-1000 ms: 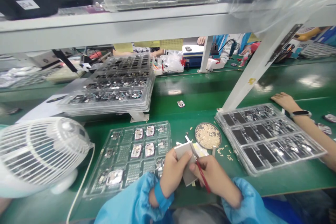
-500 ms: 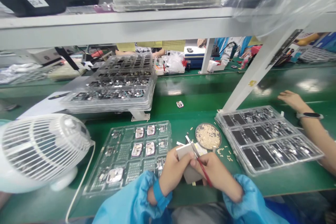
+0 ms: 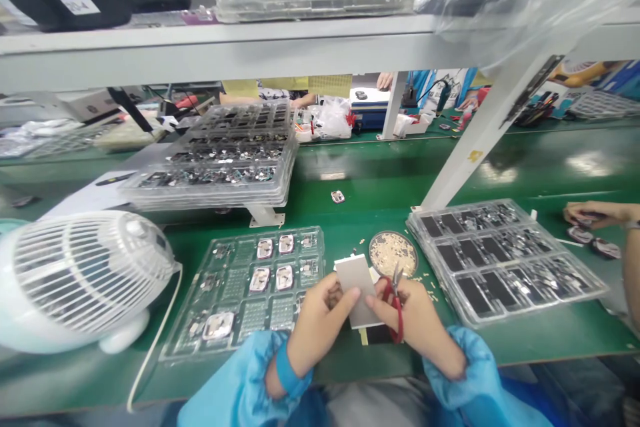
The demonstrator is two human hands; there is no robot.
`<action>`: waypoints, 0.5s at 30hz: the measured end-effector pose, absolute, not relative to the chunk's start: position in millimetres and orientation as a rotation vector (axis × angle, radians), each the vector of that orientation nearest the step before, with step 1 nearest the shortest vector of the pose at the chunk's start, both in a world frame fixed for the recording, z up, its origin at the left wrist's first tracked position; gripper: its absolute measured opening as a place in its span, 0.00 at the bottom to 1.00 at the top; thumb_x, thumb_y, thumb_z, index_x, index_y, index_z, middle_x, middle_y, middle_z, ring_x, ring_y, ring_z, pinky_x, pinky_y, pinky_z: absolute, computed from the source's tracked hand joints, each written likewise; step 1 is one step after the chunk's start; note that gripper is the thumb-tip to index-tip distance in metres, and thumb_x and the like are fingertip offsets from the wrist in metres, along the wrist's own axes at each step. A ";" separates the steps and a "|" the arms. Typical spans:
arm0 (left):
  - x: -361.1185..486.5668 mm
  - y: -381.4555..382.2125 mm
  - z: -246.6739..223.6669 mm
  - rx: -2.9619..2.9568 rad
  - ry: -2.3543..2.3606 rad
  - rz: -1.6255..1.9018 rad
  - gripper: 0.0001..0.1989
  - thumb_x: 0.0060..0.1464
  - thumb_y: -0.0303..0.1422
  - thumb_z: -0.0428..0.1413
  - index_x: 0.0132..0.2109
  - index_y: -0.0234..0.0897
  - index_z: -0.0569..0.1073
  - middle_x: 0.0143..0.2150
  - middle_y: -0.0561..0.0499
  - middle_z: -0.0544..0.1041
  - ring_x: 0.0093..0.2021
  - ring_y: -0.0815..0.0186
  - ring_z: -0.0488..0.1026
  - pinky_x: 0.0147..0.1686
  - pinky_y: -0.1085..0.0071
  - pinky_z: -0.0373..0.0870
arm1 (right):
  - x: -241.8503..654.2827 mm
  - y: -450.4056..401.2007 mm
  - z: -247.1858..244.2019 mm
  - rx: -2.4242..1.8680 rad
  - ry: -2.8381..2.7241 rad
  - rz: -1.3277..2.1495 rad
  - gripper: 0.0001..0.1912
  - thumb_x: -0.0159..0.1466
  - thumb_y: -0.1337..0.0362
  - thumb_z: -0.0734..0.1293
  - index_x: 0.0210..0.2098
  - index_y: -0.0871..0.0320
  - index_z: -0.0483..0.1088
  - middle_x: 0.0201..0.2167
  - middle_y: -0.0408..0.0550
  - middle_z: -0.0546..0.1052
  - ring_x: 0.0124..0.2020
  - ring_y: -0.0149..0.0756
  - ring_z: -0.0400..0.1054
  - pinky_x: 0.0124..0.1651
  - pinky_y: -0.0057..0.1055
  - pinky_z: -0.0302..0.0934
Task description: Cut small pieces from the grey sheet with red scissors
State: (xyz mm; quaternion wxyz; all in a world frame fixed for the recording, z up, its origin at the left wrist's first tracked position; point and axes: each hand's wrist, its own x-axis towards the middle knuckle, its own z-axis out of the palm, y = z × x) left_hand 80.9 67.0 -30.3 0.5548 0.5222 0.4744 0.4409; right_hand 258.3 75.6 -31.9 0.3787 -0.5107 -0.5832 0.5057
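Observation:
My left hand [image 3: 323, 313] grips a flat grey rectangular piece [image 3: 359, 290] by its left side, thumb on top. Red-handled scissors [image 3: 397, 310] are in my right hand [image 3: 413, 313], their blades pointing away from me; that hand's thumb also rests on the right edge of the grey piece. Underneath lies a dark flat item with a yellow strip [image 3: 364, 336], mostly hidden. Just beyond my hands stands a round dish [image 3: 393, 252] full of small beige pieces, with more scattered around it.
On the left are a clear compartment tray [image 3: 245, 293] with small metal-framed parts and a white fan [image 3: 90, 280]. A stack of filled trays [image 3: 505, 260] sits right, by a co-worker's hand [image 3: 595, 213]. A shelf post [image 3: 480, 140] slants down behind it.
The scissors have swung away from the grey piece into my right palm. The grey piece now stands more upright, its face toward me. The co-worker's hand has moved right, to dark parts.

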 end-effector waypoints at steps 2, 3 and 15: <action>79.5 59.7 -32.1 1.272 1.163 1.016 0.14 0.60 0.38 0.57 0.48 0.35 0.78 0.38 0.47 0.82 0.36 0.61 0.76 0.41 0.67 0.72 | 260.4 73.1 -32.3 -1.308 -1.489 1.301 0.20 0.56 0.49 0.73 0.25 0.59 0.68 0.18 0.38 0.66 0.19 0.29 0.58 0.24 0.26 0.55; 78.7 57.5 -33.3 1.264 1.186 1.020 0.14 0.61 0.39 0.57 0.47 0.35 0.79 0.37 0.47 0.82 0.36 0.61 0.76 0.40 0.68 0.72 | 262.3 70.7 -32.5 -1.310 -1.492 1.311 0.20 0.57 0.49 0.73 0.26 0.59 0.68 0.18 0.39 0.67 0.20 0.29 0.59 0.25 0.26 0.55; 81.0 64.3 -39.7 1.135 1.186 1.190 0.11 0.58 0.38 0.59 0.41 0.33 0.78 0.35 0.48 0.81 0.35 0.63 0.76 0.34 0.72 0.71 | 293.6 25.6 -29.3 -1.272 -1.997 1.564 0.27 0.67 0.41 0.62 0.34 0.59 0.75 0.28 0.47 0.78 0.30 0.37 0.71 0.33 0.28 0.60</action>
